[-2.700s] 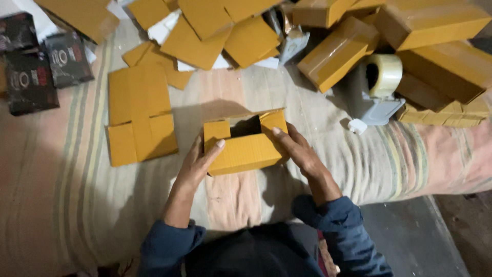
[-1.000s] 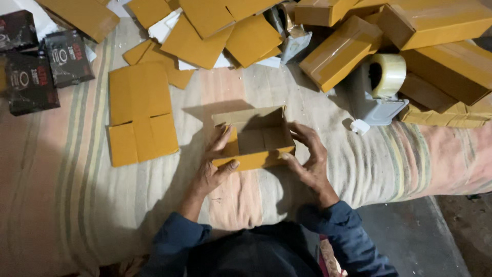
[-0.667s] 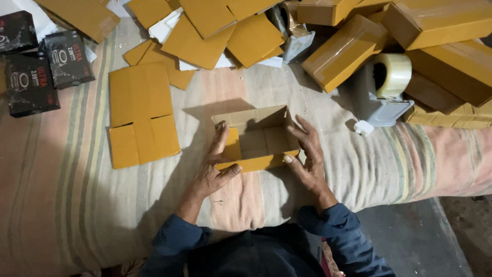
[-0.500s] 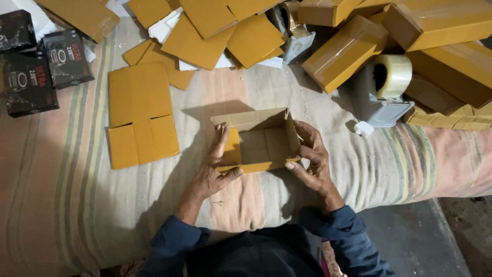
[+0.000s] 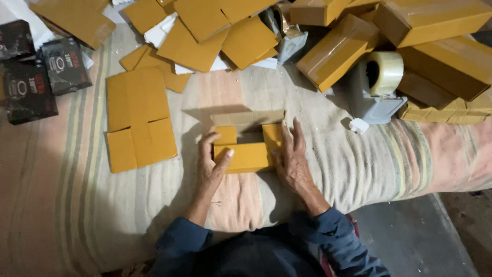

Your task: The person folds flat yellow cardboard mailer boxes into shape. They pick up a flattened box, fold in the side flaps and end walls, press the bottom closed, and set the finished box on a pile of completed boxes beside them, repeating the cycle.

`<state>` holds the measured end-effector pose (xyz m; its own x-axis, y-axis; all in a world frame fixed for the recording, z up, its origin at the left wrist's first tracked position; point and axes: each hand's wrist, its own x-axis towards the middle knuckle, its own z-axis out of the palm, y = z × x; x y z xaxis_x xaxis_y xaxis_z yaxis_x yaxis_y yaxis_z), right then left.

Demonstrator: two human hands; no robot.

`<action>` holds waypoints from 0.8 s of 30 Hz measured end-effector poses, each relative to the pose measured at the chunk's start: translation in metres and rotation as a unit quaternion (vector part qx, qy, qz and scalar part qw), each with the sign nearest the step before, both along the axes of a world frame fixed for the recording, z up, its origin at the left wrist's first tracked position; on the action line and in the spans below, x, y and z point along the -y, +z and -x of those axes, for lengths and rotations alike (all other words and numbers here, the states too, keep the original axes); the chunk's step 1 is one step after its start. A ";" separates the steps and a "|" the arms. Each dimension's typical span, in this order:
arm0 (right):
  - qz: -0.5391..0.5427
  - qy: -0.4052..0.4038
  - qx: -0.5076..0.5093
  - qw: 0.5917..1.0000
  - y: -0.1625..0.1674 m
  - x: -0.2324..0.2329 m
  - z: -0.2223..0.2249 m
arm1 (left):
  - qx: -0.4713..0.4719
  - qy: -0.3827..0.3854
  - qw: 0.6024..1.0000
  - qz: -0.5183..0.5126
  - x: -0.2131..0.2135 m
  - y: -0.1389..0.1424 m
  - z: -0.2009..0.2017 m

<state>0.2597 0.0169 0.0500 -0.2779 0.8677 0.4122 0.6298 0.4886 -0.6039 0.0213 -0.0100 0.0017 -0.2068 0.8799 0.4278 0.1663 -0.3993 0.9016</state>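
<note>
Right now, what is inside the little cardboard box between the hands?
The cardboard box lies open on the striped cloth. Only bare folded flaps and a shadowed gap show inside, with no contents visible. The left hand and right hand cover its ends, so those corners stay hidden.

- A padded mattress (image 5: 102,215) fills most of the view, covered in pale cloth with faded stripes of pink, green and grey running from its near edge to its far edge.
- The cloth is wrinkled and sags over the rounded near edge.
- At the lower right a grey concrete floor (image 5: 410,241) shows, dusty and speckled.
- Light is dim and warm, and shadows fall toward the near side.
</note>
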 end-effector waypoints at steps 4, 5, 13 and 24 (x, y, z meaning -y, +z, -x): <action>-0.096 -0.030 0.032 0.994 -0.001 -0.003 0.007 | -0.010 0.048 0.997 0.067 -0.003 0.001 0.002; -0.119 -0.032 0.044 0.991 0.003 -0.006 0.008 | -0.030 0.053 0.996 0.067 -0.004 0.002 0.004; 0.001 -0.103 0.221 0.970 0.042 -0.040 0.022 | -0.085 0.052 0.992 0.074 -0.001 -0.001 0.000; -0.012 0.060 0.251 0.966 -0.007 -0.032 0.090 | -0.117 0.072 0.990 -0.004 0.009 0.000 -0.004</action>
<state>0.1700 0.0486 0.0432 -0.5455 0.8089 0.2192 0.7786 0.5859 -0.2245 0.0253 -0.0193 0.0012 -0.2241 0.8446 0.4863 0.4267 -0.3636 0.8281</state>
